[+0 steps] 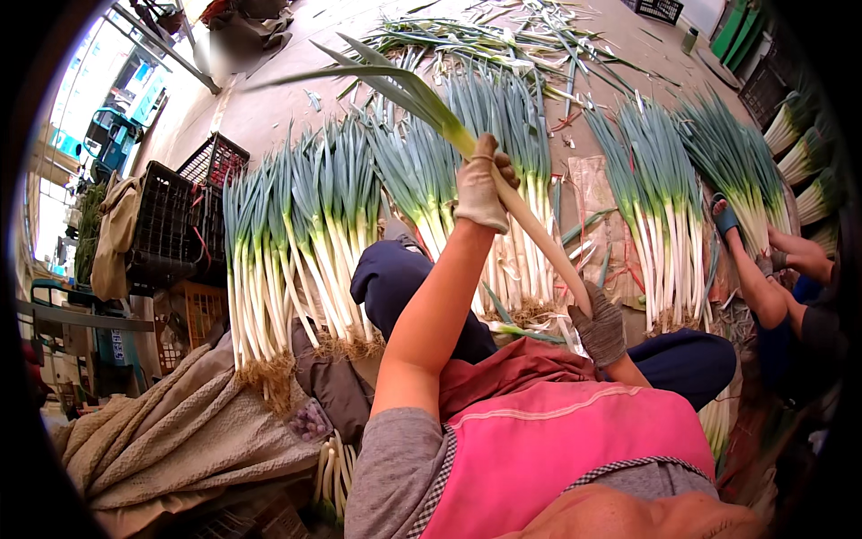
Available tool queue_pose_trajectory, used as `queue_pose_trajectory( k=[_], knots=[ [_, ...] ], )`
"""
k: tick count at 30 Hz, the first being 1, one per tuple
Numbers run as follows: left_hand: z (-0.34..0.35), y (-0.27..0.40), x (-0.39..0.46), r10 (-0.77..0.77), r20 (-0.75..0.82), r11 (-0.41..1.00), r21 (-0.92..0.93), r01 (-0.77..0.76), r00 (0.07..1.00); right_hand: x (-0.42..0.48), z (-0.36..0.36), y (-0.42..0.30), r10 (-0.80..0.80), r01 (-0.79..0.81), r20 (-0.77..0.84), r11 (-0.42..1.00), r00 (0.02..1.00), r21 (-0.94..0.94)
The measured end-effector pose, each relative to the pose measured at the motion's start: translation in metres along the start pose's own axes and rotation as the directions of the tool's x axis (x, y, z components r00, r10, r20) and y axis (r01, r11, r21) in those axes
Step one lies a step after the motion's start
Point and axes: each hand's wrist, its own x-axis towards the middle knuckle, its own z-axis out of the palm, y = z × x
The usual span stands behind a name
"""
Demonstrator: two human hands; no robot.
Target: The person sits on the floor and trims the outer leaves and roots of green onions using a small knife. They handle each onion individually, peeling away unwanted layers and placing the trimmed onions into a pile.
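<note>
A single thick Welsh onion [539, 226] slants across the view, its green leaves at the upper left and its white base at the lower right. My left hand [481, 182], in a pale work glove, grips it where green turns to white. At the base end, my right hand [599, 327] in a grey-brown glove has its fingers around the stalk. Beneath the held stalk lies a bunch of Welsh onions [518, 263] with roots on. Left of my knee more onions [303, 249] lie in rows, their roots towards me.
Further onions [663, 222] lie on the right, beside another person's gloved hands [771, 261] and sandalled foot [725, 214]. Loose trimmed leaves [471, 40] are heaped ahead on the floor. Black plastic crates [165, 229] stand at left, above a draped beige cloth [182, 431].
</note>
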Motion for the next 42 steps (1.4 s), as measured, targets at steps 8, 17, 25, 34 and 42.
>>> queue_pose_trajectory(
  k=[8, 17, 25, 34, 42],
  knots=[
    [0.003, 0.001, -0.041, -0.091, 0.26, 0.993, 0.102, 0.067, 0.961, 0.04, -0.005, -0.014, 0.144, -0.429, 0.433, 0.586, 0.89, 0.688],
    [0.002, 0.028, -0.052, 0.094, -0.016, 0.748, 0.661, -0.059, 0.995, 0.035, 0.01, -0.028, 0.151, -0.445, 0.435, 0.52, 0.888, 0.729],
    [-0.005, 0.014, -0.069, -0.207, 0.338, 0.688, 0.718, -0.109, 0.918, 0.037, 0.009, -0.025, 0.104, -0.441, 0.44, 0.411, 0.892, 0.798],
    [-0.02, 0.037, -0.02, 0.051, 0.137, 0.9, 0.423, -0.105, 0.989, 0.035, -0.011, -0.006, -0.199, -0.613, 0.656, 0.238, 0.728, 0.753],
    [-0.014, 0.029, -0.023, -0.036, 0.031, 0.989, 0.146, 0.031, 0.999, 0.056, 0.024, -0.011, 0.073, -0.258, 0.428, 0.883, 0.901, 0.392]
  ],
)
